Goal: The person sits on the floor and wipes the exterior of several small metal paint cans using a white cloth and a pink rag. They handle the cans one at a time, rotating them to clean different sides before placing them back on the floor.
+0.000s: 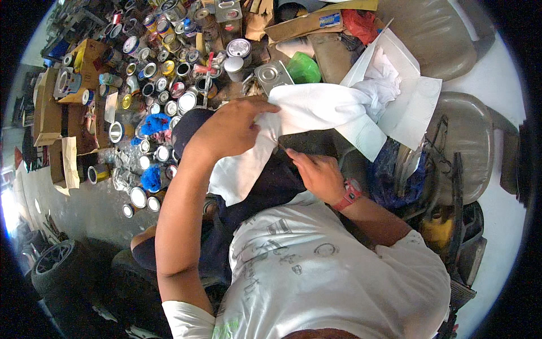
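A long white cloth (322, 104) stretches across my dark-clad lap, one end hanging by my left knee and the other reaching toward an open white box (420, 104) on the right. My left hand (234, 127) grips it from above, the fingers bent over its upper edge. Just right of that, my right hand (319, 175), below a red wristwatch (350, 193), has its thumb and index finger pressed together. A small thin thing (280, 147) at those fingertips meets the cloth's edge, too small to name. More crumpled white cloth (381, 79) lies in the box.
Many paint cans (187, 101) crowd the floor at front left, with cardboard boxes (49, 113) beyond. A rectangular tin (273, 74) and a green plastic bag (304, 68) lie ahead. Grey plastic chairs (463, 133) stand at right; a wheel (53, 263) lies at lower left.
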`<act>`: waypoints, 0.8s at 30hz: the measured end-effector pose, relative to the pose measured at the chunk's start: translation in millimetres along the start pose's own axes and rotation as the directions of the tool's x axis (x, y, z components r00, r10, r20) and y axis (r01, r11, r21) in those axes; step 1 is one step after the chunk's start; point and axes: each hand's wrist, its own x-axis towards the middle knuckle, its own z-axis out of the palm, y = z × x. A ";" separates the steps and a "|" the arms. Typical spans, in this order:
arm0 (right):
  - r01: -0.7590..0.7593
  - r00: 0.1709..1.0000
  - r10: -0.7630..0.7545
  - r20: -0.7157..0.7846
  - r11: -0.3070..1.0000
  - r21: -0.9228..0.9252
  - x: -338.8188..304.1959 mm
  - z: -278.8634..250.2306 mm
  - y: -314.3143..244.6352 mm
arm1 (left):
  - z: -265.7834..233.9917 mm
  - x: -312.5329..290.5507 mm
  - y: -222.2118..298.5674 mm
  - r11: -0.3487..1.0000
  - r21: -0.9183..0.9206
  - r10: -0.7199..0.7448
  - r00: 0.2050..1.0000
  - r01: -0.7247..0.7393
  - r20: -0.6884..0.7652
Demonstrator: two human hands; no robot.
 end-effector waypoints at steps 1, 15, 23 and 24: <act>-0.054 0.998 0.056 -0.034 0.997 0.054 -8.3 -6.2 -1.6 | -1.6 -3.3 -3.2 1.000 0.020 -0.015 1.000 0.015 -0.007; -0.338 0.836 0.532 0.135 0.306 0.890 82.0 -2.7 63.1 | 2.4 -24.5 -5.5 0.963 -0.237 -0.098 0.988 0.124 0.119; -0.295 0.797 0.602 0.053 0.313 0.903 67.1 -33.7 51.0 | 5.5 -22.7 10.5 0.992 0.064 -0.113 0.983 0.104 0.147; -0.298 0.793 0.607 0.053 0.311 0.902 67.5 -35.9 49.4 | 6.9 -19.2 15.4 0.990 0.069 -0.130 0.981 0.122 0.143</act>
